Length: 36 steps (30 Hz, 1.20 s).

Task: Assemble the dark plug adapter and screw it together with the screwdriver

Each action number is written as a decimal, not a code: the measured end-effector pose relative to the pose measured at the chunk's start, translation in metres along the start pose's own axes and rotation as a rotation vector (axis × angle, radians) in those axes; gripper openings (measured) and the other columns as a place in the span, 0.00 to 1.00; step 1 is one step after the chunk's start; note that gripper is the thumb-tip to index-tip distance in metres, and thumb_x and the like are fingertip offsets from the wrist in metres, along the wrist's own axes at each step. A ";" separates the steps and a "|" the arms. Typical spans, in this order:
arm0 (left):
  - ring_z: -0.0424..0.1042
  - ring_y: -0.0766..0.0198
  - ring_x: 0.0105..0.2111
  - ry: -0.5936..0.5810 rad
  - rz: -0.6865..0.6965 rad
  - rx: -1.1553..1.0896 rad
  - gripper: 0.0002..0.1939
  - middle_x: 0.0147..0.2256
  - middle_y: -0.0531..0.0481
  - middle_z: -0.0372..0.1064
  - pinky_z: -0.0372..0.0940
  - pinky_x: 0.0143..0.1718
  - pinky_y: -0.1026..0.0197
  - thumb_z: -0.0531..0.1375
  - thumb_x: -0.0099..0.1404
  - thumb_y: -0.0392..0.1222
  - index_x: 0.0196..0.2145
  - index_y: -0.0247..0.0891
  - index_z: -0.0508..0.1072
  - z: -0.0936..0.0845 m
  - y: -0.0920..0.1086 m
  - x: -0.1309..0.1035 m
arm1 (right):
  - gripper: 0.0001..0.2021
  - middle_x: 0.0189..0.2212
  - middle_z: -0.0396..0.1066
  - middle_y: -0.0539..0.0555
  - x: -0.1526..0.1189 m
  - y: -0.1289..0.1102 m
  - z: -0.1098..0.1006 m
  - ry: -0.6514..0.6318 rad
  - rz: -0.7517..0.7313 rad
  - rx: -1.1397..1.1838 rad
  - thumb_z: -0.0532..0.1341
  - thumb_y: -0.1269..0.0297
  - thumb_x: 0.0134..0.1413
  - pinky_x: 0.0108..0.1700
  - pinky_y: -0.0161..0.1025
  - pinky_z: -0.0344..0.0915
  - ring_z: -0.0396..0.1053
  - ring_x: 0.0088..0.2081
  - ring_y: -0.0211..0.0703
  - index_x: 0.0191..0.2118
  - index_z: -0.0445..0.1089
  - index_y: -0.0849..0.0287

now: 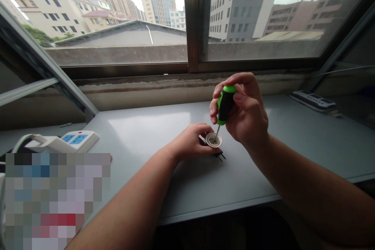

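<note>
Below, left hand (193, 139) tight around white fitting (212, 141); above, right hand (247, 115) tight around tilted screwdriver (226, 104).

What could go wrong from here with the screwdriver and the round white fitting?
The screwdriver, reaching into the round white fitting, might slip and jab the left hand gripping that fitting. The fitting could also twist, since only that hand appears to steady it.

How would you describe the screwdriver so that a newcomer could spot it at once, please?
Below the window, over a pale table, find the right hand. It grips the screwdriver, whose thin shaft slants down into a round white fitting held by the left hand. Its bright green-and-black handle sets it apart from the white fitting and dark plug.
</note>
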<state>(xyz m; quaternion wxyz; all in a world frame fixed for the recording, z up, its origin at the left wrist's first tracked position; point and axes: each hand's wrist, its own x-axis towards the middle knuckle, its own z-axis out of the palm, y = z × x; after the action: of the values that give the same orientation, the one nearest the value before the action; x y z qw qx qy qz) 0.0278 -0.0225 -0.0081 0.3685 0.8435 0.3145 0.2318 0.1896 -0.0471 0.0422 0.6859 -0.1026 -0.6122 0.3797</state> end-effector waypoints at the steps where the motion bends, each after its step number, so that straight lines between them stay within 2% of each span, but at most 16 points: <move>1: 0.70 0.64 0.32 -0.004 0.010 0.011 0.17 0.33 0.50 0.71 0.68 0.33 0.63 0.72 0.55 0.51 0.32 0.37 0.74 0.000 0.000 0.000 | 0.08 0.39 0.68 0.49 0.000 0.000 0.000 -0.004 0.000 0.010 0.59 0.58 0.64 0.21 0.33 0.67 0.71 0.27 0.36 0.46 0.63 0.49; 3: 0.71 0.64 0.33 -0.010 0.028 0.009 0.14 0.35 0.50 0.72 0.69 0.34 0.62 0.71 0.57 0.48 0.37 0.38 0.75 0.001 0.000 -0.001 | 0.08 0.39 0.68 0.49 0.000 0.000 0.000 -0.006 -0.008 0.016 0.59 0.59 0.63 0.19 0.32 0.63 0.70 0.26 0.35 0.46 0.63 0.49; 7: 0.74 0.64 0.34 -0.027 0.026 -0.078 0.16 0.36 0.51 0.74 0.70 0.34 0.63 0.65 0.60 0.38 0.46 0.40 0.74 0.002 0.001 -0.004 | 0.09 0.40 0.68 0.50 -0.003 0.002 0.002 -0.007 -0.001 0.002 0.59 0.60 0.63 0.19 0.32 0.63 0.69 0.26 0.35 0.48 0.63 0.48; 14: 0.75 0.61 0.38 -0.044 0.006 -0.115 0.15 0.40 0.48 0.76 0.71 0.34 0.62 0.64 0.58 0.35 0.44 0.38 0.76 0.001 0.003 -0.005 | 0.08 0.39 0.66 0.50 -0.006 0.002 0.005 0.003 -0.009 -0.039 0.59 0.58 0.63 0.20 0.32 0.64 0.69 0.29 0.37 0.47 0.65 0.46; 19: 0.75 0.62 0.36 -0.052 -0.004 -0.160 0.16 0.39 0.48 0.75 0.71 0.31 0.63 0.68 0.60 0.44 0.45 0.37 0.76 0.000 0.004 -0.006 | 0.08 0.38 0.66 0.50 -0.006 0.001 0.006 -0.010 -0.020 -0.034 0.59 0.58 0.63 0.20 0.32 0.64 0.69 0.28 0.37 0.47 0.65 0.46; 22: 0.75 0.62 0.36 -0.042 0.005 -0.157 0.15 0.38 0.48 0.74 0.71 0.31 0.63 0.66 0.63 0.46 0.44 0.36 0.76 -0.001 0.005 -0.006 | 0.08 0.38 0.66 0.50 -0.007 -0.001 0.006 -0.003 -0.011 -0.042 0.59 0.57 0.62 0.20 0.33 0.64 0.69 0.28 0.37 0.46 0.64 0.47; 28: 0.76 0.61 0.36 -0.047 0.010 -0.190 0.15 0.38 0.47 0.74 0.72 0.32 0.62 0.67 0.61 0.42 0.46 0.36 0.77 -0.001 0.007 -0.007 | 0.07 0.38 0.67 0.50 -0.007 -0.004 0.007 -0.010 -0.049 -0.026 0.58 0.59 0.62 0.20 0.34 0.65 0.69 0.26 0.37 0.45 0.64 0.48; 36: 0.74 0.63 0.32 0.042 0.008 -0.168 0.10 0.35 0.48 0.74 0.70 0.28 0.64 0.67 0.57 0.38 0.38 0.35 0.78 0.004 0.011 -0.007 | 0.08 0.38 0.67 0.50 -0.008 -0.009 0.008 -0.012 -0.041 -0.044 0.60 0.56 0.62 0.21 0.36 0.67 0.68 0.26 0.37 0.45 0.64 0.48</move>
<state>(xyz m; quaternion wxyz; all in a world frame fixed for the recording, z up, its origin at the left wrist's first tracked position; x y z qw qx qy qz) 0.0298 -0.0351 -0.0028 0.4303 0.8059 0.2983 0.2765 0.1861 -0.0606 0.0434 0.6874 -0.1031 -0.6266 0.3526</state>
